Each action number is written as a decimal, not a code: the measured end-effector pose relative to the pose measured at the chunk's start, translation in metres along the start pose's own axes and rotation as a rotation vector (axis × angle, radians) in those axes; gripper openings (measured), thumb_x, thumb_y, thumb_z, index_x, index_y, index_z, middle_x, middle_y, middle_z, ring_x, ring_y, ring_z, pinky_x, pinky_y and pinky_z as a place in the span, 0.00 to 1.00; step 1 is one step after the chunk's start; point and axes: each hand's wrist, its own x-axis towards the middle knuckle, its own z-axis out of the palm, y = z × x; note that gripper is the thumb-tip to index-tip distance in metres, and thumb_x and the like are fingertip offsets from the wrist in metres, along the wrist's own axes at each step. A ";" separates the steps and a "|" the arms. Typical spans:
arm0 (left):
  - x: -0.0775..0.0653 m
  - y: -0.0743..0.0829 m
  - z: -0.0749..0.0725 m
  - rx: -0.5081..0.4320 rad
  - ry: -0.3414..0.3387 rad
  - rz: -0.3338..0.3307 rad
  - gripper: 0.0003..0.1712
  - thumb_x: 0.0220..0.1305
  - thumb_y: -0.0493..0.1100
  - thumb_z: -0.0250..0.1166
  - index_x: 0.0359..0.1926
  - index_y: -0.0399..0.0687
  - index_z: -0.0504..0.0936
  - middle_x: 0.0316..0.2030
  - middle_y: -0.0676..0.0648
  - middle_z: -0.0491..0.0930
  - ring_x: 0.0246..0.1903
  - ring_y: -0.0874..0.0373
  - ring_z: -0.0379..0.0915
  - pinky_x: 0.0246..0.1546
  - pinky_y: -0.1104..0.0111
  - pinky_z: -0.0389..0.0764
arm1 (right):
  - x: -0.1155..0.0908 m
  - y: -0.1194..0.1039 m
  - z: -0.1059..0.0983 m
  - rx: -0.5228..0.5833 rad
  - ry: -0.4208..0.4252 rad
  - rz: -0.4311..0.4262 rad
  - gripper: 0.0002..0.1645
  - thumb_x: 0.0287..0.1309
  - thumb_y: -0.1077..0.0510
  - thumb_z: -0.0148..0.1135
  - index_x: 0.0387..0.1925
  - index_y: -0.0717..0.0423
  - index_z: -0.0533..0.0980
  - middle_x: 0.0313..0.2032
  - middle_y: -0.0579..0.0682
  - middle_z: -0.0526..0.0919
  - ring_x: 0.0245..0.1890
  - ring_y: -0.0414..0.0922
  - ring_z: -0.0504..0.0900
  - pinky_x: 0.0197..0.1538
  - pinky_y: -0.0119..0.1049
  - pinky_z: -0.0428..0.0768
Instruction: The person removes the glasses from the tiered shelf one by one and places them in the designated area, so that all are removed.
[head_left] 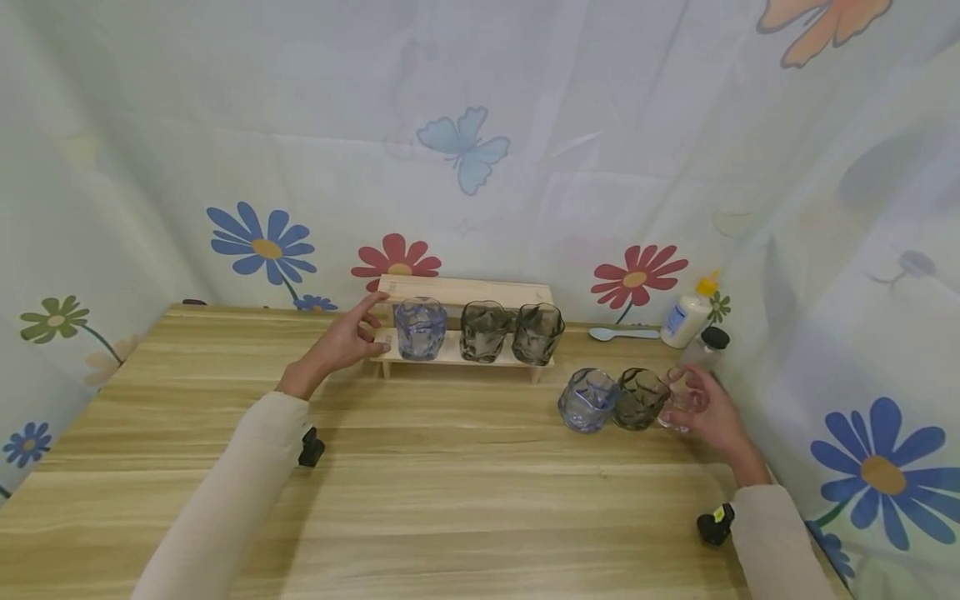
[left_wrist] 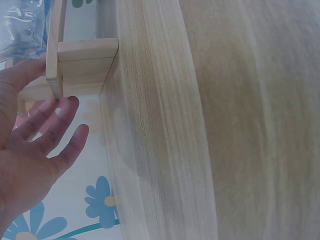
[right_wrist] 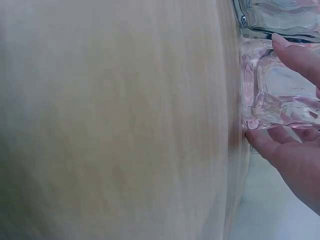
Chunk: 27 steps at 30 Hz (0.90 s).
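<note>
At the back of the table, my left hand [head_left: 337, 340] grips the left end of a small two-tier wooden rack [head_left: 465, 290]. In the left wrist view the thumb lies over the lower board [left_wrist: 56, 82], with fingertips by its end. On that board stand a blue-tinted glass [head_left: 421, 331] and two grey-tinted glasses, one in the middle [head_left: 483, 333] and another [head_left: 537, 335] at the right. My right hand [head_left: 712, 417] holds a pinkish clear glass [right_wrist: 280, 85] between thumb and fingers. Left of it on the table are a grey glass [head_left: 640, 400] and a blue glass [head_left: 588, 402].
A white glue bottle [head_left: 684, 321] with a yellow cap stands at the back right. Close to my right hand is a black-capped jar [head_left: 708, 343]. A pale spoon [head_left: 624, 333] lies behind the glasses. Patterned fabric [head_left: 300, 125] borders the wooden table [head_left: 465, 500].
</note>
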 end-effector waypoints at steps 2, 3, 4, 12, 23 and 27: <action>0.000 0.000 0.001 -0.003 -0.001 -0.003 0.51 0.63 0.36 0.69 0.79 0.59 0.49 0.56 0.31 0.71 0.45 0.40 0.81 0.41 0.56 0.82 | -0.001 0.001 0.000 0.010 -0.001 0.000 0.57 0.50 0.66 0.76 0.75 0.62 0.51 0.65 0.77 0.61 0.60 0.68 0.69 0.46 0.16 0.67; 0.000 0.000 0.001 -0.004 -0.001 -0.004 0.51 0.63 0.36 0.69 0.79 0.59 0.49 0.55 0.32 0.71 0.45 0.40 0.81 0.41 0.56 0.82 | -0.001 0.001 0.000 0.015 0.000 -0.001 0.58 0.50 0.66 0.76 0.75 0.62 0.51 0.65 0.77 0.60 0.60 0.68 0.69 0.46 0.16 0.68; -0.001 0.001 0.001 -0.004 0.000 -0.005 0.51 0.63 0.36 0.69 0.79 0.59 0.50 0.55 0.32 0.71 0.45 0.40 0.81 0.41 0.56 0.82 | -0.001 0.001 0.000 0.015 -0.001 -0.003 0.58 0.50 0.66 0.76 0.75 0.62 0.50 0.66 0.77 0.60 0.59 0.67 0.69 0.45 0.16 0.68; 0.001 0.000 0.001 -0.002 0.004 0.002 0.51 0.63 0.36 0.69 0.79 0.59 0.49 0.55 0.32 0.71 0.45 0.40 0.81 0.40 0.57 0.82 | -0.003 -0.008 -0.008 -0.062 -0.021 -0.025 0.59 0.50 0.65 0.76 0.75 0.67 0.49 0.67 0.75 0.60 0.54 0.61 0.72 0.44 0.24 0.73; -0.001 0.001 -0.001 0.016 0.003 0.007 0.51 0.63 0.37 0.69 0.79 0.59 0.49 0.56 0.31 0.71 0.48 0.38 0.80 0.44 0.52 0.82 | 0.000 -0.034 -0.034 -0.040 -0.062 0.050 0.60 0.56 0.59 0.72 0.79 0.58 0.43 0.73 0.76 0.48 0.70 0.77 0.52 0.62 0.75 0.61; -0.001 0.002 -0.001 0.006 -0.001 0.008 0.51 0.63 0.37 0.68 0.79 0.59 0.49 0.57 0.29 0.71 0.48 0.37 0.80 0.44 0.52 0.82 | 0.004 -0.048 -0.040 -0.042 -0.040 0.022 0.59 0.57 0.57 0.72 0.79 0.57 0.45 0.74 0.74 0.48 0.71 0.76 0.52 0.61 0.77 0.61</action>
